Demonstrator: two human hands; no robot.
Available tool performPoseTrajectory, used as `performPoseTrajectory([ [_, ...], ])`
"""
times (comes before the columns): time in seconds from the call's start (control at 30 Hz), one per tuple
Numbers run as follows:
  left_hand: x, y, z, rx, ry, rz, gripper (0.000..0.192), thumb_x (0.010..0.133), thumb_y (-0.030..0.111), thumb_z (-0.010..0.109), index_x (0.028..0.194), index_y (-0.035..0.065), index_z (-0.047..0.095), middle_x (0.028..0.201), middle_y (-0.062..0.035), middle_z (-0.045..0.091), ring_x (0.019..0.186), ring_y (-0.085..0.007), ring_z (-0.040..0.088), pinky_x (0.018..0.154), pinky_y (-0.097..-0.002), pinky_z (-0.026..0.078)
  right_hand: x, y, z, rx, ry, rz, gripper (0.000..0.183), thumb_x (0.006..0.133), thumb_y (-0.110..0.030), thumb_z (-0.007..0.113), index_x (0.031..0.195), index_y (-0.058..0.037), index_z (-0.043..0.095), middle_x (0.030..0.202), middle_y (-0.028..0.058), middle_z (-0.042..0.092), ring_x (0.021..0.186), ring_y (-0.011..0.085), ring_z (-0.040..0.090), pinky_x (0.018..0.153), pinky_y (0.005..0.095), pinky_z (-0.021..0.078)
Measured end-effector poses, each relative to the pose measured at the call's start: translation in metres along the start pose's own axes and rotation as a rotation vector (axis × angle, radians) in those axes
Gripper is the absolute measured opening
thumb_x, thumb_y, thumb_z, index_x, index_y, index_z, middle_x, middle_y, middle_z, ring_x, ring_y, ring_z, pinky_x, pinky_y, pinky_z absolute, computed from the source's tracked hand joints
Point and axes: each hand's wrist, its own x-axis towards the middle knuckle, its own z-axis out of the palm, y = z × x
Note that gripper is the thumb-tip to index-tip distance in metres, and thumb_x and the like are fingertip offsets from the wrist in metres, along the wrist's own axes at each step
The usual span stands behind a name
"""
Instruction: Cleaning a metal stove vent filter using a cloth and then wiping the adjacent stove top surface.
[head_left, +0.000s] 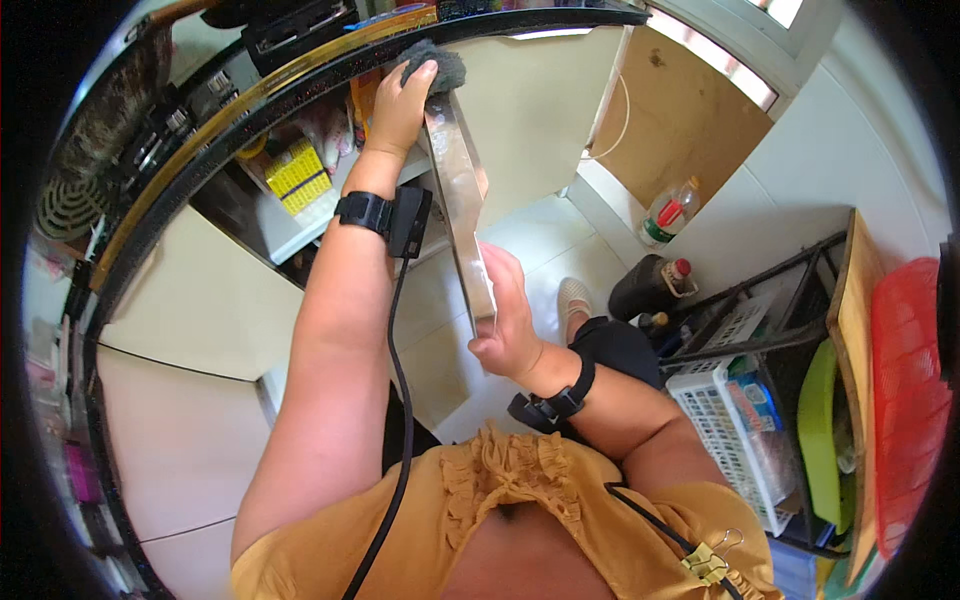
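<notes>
A long, narrow metal panel (459, 199), shiny and with wet-looking marks, stands edge-on to the view in front of me. My left hand (401, 101) grips a dark grey fluffy cloth (439, 69) and presses it on the panel's far end. At the near end, my right hand (510, 315) holds the panel, fingers along its right side and thumb by the near corner. What the panel's left face looks like is hidden.
Left and ahead curves a black countertop edge (225, 127) above an open cabinet with a yellow box (298, 176). A plastic bottle (670, 214), a dark jug (645, 287) and a rack with a white basket (720, 405) stand to the right.
</notes>
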Motion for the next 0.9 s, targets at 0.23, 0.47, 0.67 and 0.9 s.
performPoseTrajectory([
  [0.23,-0.062,0.085,-0.003,-0.326,-0.085,-0.449,0.047,0.095,0.035,0.049,0.122,-0.0011,0.064,0.105,-0.0108,0.07,0.095,-0.0202,0.066,0.07,-0.0312,0.056,0.003,-0.004,-0.003,0.113,0.068,0.003,0.093,0.087,-0.066,0.059,0.144,0.0032,0.038,0.139,0.0258,0.043,0.121,0.0394,0.049,0.101,0.0426,0.0432],
  [0.47,-0.134,0.169,-0.012,-0.457,-0.107,-0.341,0.053,0.095,0.036,0.046,0.125,-0.0062,0.058,0.115,-0.0158,0.064,0.103,-0.0226,0.063,0.096,-0.0348,0.048,0.0,-0.013,-0.004,0.124,0.066,0.061,0.087,0.087,-0.058,0.063,0.145,0.0014,0.037,0.14,0.0239,0.044,0.125,0.0399,0.047,0.105,0.0433,0.0412],
  [0.67,-0.165,0.194,-0.02,-0.171,-0.159,0.061,0.062,0.092,0.056,0.043,0.094,-0.0015,0.065,0.099,-0.0156,0.066,0.111,-0.0338,0.058,0.099,-0.0432,0.043,-0.005,-0.001,0.0,-0.013,-0.023,0.056,0.086,0.086,-0.056,0.065,0.144,0.0015,0.038,0.14,0.0247,0.044,0.13,0.0411,0.044,0.11,0.0447,0.0373],
  [0.9,-0.148,0.161,0.003,-0.116,-0.115,0.289,0.069,0.094,0.064,0.036,0.095,0.0023,0.067,0.095,-0.0127,0.069,0.102,-0.0356,0.064,0.096,-0.0467,0.043,-0.003,0.004,-0.009,0.012,0.009,0.047,0.089,0.086,-0.06,0.062,0.143,0.0036,0.038,0.139,0.0257,0.045,0.128,0.0412,0.046,0.11,0.0446,0.0371],
])
